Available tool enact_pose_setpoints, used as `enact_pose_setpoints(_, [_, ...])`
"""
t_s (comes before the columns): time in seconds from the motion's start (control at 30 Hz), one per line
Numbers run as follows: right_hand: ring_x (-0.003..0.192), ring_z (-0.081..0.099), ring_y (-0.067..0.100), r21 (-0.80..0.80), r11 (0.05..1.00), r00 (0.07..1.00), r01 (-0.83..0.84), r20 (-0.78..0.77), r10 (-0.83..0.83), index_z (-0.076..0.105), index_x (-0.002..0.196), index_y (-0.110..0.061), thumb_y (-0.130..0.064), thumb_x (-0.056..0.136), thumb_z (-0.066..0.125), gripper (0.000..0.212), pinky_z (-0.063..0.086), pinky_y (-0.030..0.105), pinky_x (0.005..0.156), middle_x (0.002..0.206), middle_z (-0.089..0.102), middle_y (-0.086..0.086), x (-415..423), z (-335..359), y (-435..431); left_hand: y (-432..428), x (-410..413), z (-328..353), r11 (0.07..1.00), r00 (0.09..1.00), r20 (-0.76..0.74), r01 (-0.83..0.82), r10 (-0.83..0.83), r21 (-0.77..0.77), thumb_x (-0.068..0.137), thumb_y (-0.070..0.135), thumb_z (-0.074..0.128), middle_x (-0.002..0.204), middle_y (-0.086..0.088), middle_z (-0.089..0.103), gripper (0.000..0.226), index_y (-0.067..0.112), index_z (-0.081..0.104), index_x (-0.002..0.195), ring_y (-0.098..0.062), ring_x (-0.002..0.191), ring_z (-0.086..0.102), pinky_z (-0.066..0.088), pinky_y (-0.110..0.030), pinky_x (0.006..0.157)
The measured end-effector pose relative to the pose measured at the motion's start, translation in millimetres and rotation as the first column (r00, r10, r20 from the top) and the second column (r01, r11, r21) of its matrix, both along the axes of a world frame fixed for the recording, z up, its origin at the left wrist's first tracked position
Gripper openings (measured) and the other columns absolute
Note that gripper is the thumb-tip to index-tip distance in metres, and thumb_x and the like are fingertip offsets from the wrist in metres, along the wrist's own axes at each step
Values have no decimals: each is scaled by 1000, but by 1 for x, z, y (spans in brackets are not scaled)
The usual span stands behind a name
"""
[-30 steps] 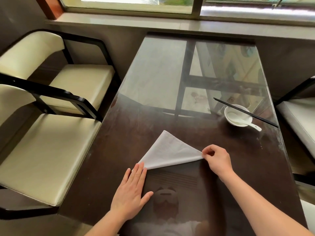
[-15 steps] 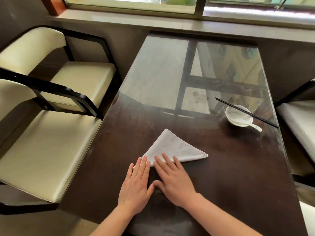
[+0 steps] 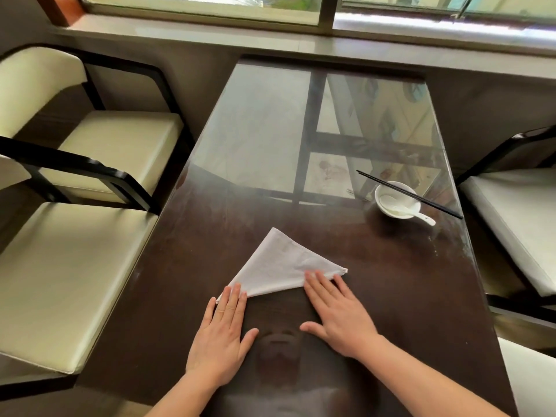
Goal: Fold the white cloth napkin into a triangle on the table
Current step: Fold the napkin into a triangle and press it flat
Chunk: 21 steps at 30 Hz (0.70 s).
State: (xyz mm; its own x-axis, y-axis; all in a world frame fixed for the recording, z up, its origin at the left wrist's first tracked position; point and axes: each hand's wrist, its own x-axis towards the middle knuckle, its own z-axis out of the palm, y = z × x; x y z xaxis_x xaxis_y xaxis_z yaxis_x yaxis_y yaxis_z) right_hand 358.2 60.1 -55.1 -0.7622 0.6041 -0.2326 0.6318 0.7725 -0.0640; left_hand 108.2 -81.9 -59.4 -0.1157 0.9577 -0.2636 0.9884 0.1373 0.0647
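The white cloth napkin (image 3: 279,264) lies flat on the dark glass-topped table (image 3: 391,296) as a triangle, its apex pointing away from me. My left hand (image 3: 224,332) rests flat with its fingertips on the napkin's near left corner. My right hand (image 3: 338,311) lies flat too, fingers spread over the folded edge near the right corner. Neither hand grips the cloth.
A white bowl (image 3: 396,200) with a white spoon (image 3: 406,209) in it stands at the right, black chopsticks (image 3: 409,194) laid across its rim. Cream-cushioned chairs (image 3: 69,266) flank the table's left side, another chair (image 3: 517,218) the right. A window sill runs behind.
My right hand let go of the right corner, went to the left beside my left hand, then slid right along the folded edge. The napkin now lies flat.
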Motion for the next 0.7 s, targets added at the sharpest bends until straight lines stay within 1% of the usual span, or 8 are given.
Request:
enact_pose_setpoints(0.1, [150, 20, 23, 31, 993, 993, 117, 26, -117, 32, 152, -9, -74, 92, 22, 89, 14, 46, 118, 162, 23, 5, 38, 0, 19, 1, 1, 1, 1000, 1000, 16, -4, 4, -12, 99, 61, 16, 165, -4, 5, 75, 13, 12, 155, -23, 151, 4, 9, -42, 116])
enact_pose_setpoints(0.17, [151, 15, 20, 38, 985, 984, 166, 57, -168, 26, 154, -11, -75, 93, 21, 89, 11, 45, 120, 164, 16, 2, 57, -1, 27, 1, 2, 2, 999, 1000, 22, -20, 21, -46, 98, 64, 11, 165, -1, -3, 76, 16, 5, 156, -21, 151, -3, 4, -41, 117])
enact_pose_setpoints(0.3, [152, 7, 20, 40, 982, 980, 184, 71, -186, 18, 155, -14, -76, 92, 19, 88, 4, 42, 120, 165, 13, 0, 64, -2, 32, 2, 2, 0, 998, 999, 17, -28, 29, -59, 90, 72, -6, 156, 7, -36, 78, 26, -26, 150, -12, 144, -33, -15, -38, 117])
enact_pose_setpoints(0.4, [153, 1, 22, 47, 974, 975, 221, 1, -222, 13, 156, -14, -75, 93, 21, 88, 5, 42, 121, 166, 7, 1, 57, 3, 31, 4, 3, 1, 997, 999, 19, -38, 39, -68, 87, 73, -10, 153, 9, -42, 78, 27, -31, 147, -11, 141, -38, -18, -37, 115])
enact_pose_setpoints(0.5, [153, -1, 20, 36, 984, 985, 172, -26, -171, 11, 157, -16, -76, 93, 21, 89, 8, 46, 121, 166, 2, 0, 37, 5, 28, 3, 5, 2, 998, 999, 31, -35, 37, -51, 86, 71, -13, 155, 7, -38, 79, 25, -27, 149, -12, 142, -35, -15, -38, 117])
enact_pose_setpoints(0.57, [153, -5, 19, 13, 987, 987, 160, -25, -159, 6, 157, -16, -78, 91, 16, 91, 5, 45, 121, 166, -3, -2, 23, 3, 28, 3, 6, 2, 999, 998, 43, -38, 40, -35, 86, 70, -13, 157, 6, -35, 79, 24, -24, 150, -12, 144, -32, -13, -39, 117])
enact_pose_setpoints(0.63, [151, -14, 17, -5, 984, 984, 176, -19, -176, -2, 157, -17, -81, 88, 8, 95, 0, 43, 121, 165, -10, -3, 16, -2, 32, 4, 8, 3, 998, 998, 37, -55, 55, -10, 91, 69, -4, 160, 5, -27, 78, 23, -17, 153, -13, 146, -26, -12, -39, 118])
enact_pose_setpoints(0.7, [151, -17, 16, -7, 982, 982, 187, -27, -187, -3, 156, -17, -82, 87, 6, 96, -2, 43, 121, 165, -11, -4, 16, -8, 34, 10, 11, 5, 998, 998, 37, -59, 58, 33, 95, 66, 6, 164, 3, -13, 75, 22, -5, 155, -13, 149, -17, -8, -39, 118])
